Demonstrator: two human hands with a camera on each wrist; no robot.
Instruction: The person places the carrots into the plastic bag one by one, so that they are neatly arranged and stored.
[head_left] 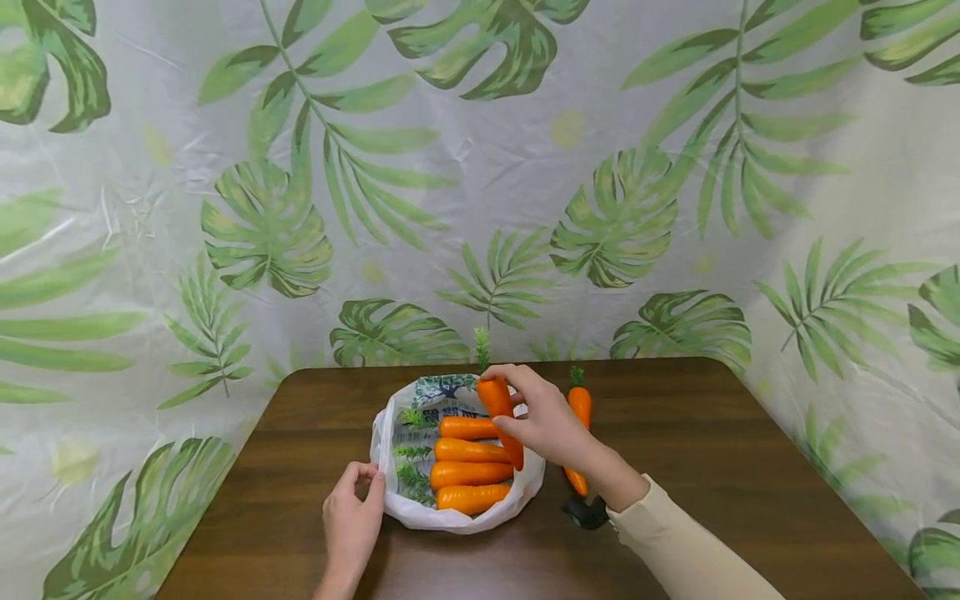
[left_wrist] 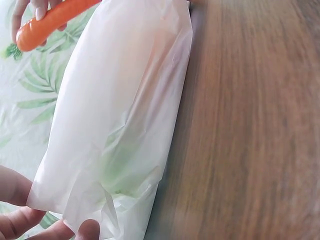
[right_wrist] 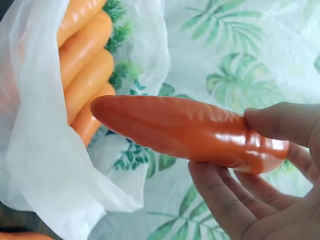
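My right hand (head_left: 551, 425) holds an orange carrot (head_left: 495, 397) with a green top, tilted above the bag's right side. In the right wrist view, the thumb and fingers grip this carrot (right_wrist: 200, 131) near its thick end, its tip pointing at the bag. A white plastic bag (head_left: 442, 523) lies with its mouth rolled open, and several carrots (head_left: 471, 475) rest side by side inside, leafy tops to the left. At the bag's left edge, my left hand (head_left: 352, 512) pinches the plastic (left_wrist: 55, 195) between thumb and fingers. Bag film partly hides the carrots in the left wrist view.
Another carrot (head_left: 579, 406) lies on the brown wooden table (head_left: 675, 467) right of the bag, partly behind my right hand. A small black object (head_left: 585, 512) sits near my right wrist. Leaf-patterned sheeting (head_left: 487, 167) hangs behind the table.
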